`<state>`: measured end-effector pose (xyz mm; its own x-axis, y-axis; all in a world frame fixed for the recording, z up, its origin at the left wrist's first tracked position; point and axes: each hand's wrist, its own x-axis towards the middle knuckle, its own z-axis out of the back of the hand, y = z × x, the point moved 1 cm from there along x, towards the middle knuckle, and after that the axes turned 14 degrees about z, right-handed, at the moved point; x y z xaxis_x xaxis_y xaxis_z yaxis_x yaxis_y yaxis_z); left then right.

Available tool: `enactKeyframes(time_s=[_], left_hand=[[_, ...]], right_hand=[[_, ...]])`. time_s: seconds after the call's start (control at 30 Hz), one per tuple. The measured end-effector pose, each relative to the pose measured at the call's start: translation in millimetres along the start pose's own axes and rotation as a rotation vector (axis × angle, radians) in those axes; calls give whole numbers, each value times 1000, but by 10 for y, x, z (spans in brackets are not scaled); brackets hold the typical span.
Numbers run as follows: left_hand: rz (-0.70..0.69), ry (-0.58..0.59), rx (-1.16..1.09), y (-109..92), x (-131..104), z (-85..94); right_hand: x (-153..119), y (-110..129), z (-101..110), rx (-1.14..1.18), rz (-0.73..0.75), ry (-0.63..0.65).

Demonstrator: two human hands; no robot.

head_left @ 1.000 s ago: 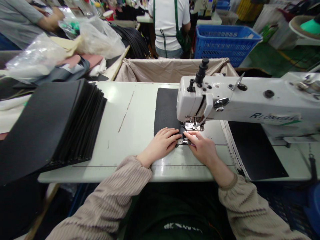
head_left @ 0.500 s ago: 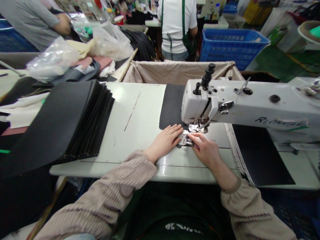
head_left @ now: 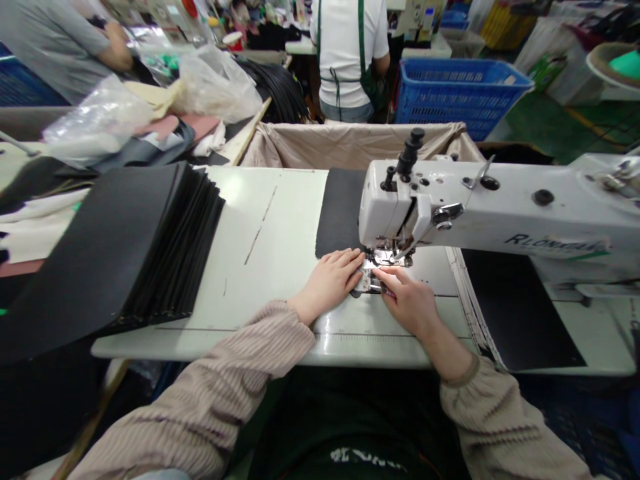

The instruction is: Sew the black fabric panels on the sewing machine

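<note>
My left hand (head_left: pixel 334 279) lies flat, its fingers stretched toward the presser foot, at the near edge of a black sheet (head_left: pixel 340 207). That sheet runs back along the left side of the white sewing machine (head_left: pixel 480 207), partly hidden by the machine head. Just in front of the metal presser foot (head_left: pixel 387 257), my right hand (head_left: pixel 413 303) is curled, index finger pointing at the metal plate (head_left: pixel 369 280). A small purplish spot shows by its fingers; what they hold, if anything, is hidden.
A thick stack of black sheets (head_left: pixel 145 233) stands at the left. Other black pieces with pale edges (head_left: pixel 520 307) lie under the machine arm. Beyond the pale table (head_left: pixel 250 287) are a beige cloth-lined bin (head_left: pixel 300 143), a blue crate (head_left: pixel 460 93) and two people.
The whole view has shifted slightly to the left. Both hands and the black sheet keep nearly the same places relative to the machine.
</note>
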<state>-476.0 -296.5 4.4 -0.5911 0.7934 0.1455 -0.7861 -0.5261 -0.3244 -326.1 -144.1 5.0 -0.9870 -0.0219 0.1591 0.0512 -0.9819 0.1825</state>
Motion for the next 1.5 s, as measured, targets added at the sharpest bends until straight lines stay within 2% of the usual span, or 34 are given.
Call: enactKeyframes(time_s=[0.23,0.53,0.83,0.97,1.03,1.1,1.23,1.3,1.37,1.43,1.5], left_hand=[[14,-33,10,-25,-4,-39],[21,-47,-3,-52,-5,-4],[22,-59,-48,21,51,-75],[91,-137,-44,55,44,-24],[170,-224,-7,114,-115,88],[281,-281,35,210,-434,231],[437,-251,34,413,-1391,484],[444,-178,-15,469,-1843,579],[406,-56,-90,489,-2158,655],[350,52,-163,493,-2302,713],[297,116,-221,503,-2282,750]], right_hand=[[0,-2,-13,3,-11,-5],[13,28,13,-40,-11,38],[8,67,57,-27,-31,2],[-10,81,88,-28,-44,-3],[-25,83,97,-27,-44,-7],[-38,81,96,-25,-37,-17],[-46,67,79,3,-28,-40],[-49,52,84,30,-28,-54],[-67,29,110,68,-22,-63],[-122,-1,159,118,-13,-78],[-231,-28,221,166,-9,-110]])
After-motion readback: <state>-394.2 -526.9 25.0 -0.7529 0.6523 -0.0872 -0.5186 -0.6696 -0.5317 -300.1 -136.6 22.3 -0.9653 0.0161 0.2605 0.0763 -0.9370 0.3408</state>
